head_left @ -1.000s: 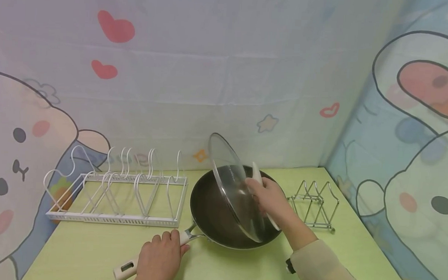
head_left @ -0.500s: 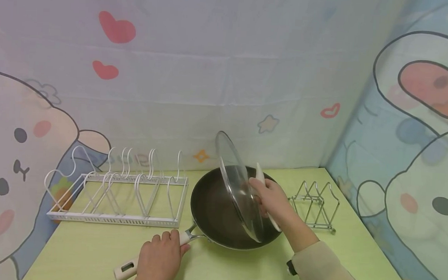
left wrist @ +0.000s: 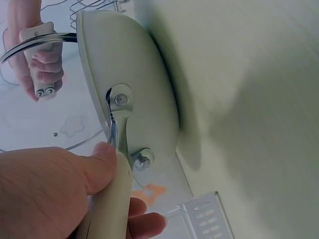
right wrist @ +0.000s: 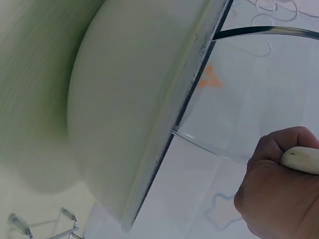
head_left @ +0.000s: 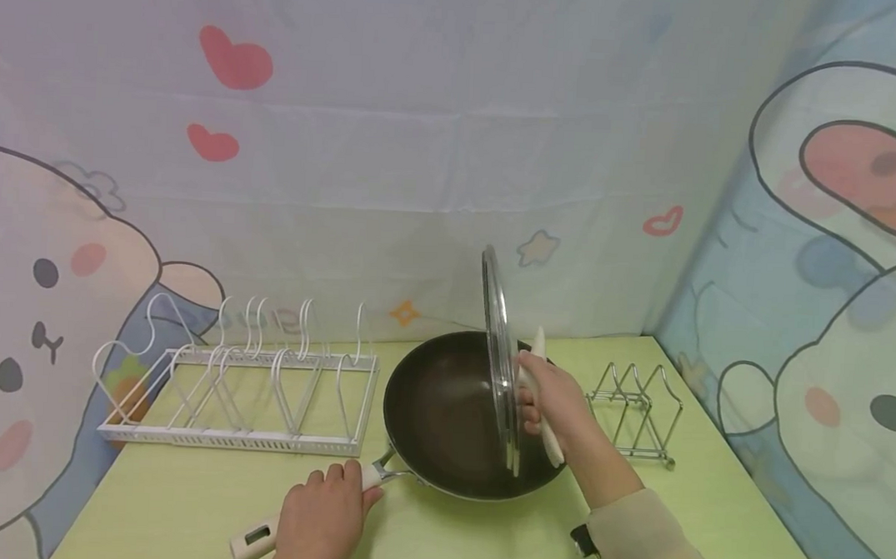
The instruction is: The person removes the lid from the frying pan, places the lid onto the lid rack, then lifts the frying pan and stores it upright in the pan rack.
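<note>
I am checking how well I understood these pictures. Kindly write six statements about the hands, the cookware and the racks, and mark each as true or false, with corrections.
1. The left hand grips the pan handle. True.
2. The right hand holds the lid by the lid handle. True.
3. The white rack and the metal rack stand on opposite sides of the pan. True.
4. The lid lies flat on the pan. False: the lid is nearly upright.
5. The pan is dark inside and outside. False: the outside is pale.
6. The metal rack is larger than the white rack. False: the white rack is larger.
</note>
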A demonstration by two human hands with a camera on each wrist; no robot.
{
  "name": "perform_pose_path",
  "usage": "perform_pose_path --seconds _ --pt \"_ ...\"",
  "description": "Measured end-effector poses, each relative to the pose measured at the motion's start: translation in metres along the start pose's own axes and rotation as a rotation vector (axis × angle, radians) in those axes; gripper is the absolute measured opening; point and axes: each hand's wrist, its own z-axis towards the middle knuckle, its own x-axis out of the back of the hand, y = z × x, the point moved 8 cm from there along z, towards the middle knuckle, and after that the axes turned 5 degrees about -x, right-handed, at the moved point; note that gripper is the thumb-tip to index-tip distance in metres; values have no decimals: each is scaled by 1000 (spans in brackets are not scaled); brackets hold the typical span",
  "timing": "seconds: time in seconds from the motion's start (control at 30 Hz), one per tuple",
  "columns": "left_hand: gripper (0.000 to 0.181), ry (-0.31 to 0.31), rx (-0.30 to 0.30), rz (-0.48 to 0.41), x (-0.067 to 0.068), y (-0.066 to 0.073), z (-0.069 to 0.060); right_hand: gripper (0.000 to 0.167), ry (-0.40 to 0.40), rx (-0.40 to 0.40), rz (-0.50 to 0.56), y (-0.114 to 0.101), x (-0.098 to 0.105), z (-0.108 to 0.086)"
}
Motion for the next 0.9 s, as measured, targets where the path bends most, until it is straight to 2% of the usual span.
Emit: perform_pose_path --seconds 0.17,0.27,0.37,0.57,0.63,0.8,0.9 --pt "45 51 -18 22 1 0 -1 42 -7 -22 108 5 2 4" --pt "45 75 -27 30 1 1 -2 43 -5 -14 123 8 4 4" --pt "45 78 -30 31 1 1 -2 42 -4 5 147 10 6 4" --pt "45 60 -21 19 0 0 -2 42 66 5 206 16 15 5" --pt "45 60 -23 20 0 1 -2 41 22 -1 279 17 13 6" --pt "45 83 -31 35 2 2 -2 29 -225 -10 462 13 -2 4" --pt "45 89 -28 39 2 2 -2 26 -289 -19 508 13 -6 3"
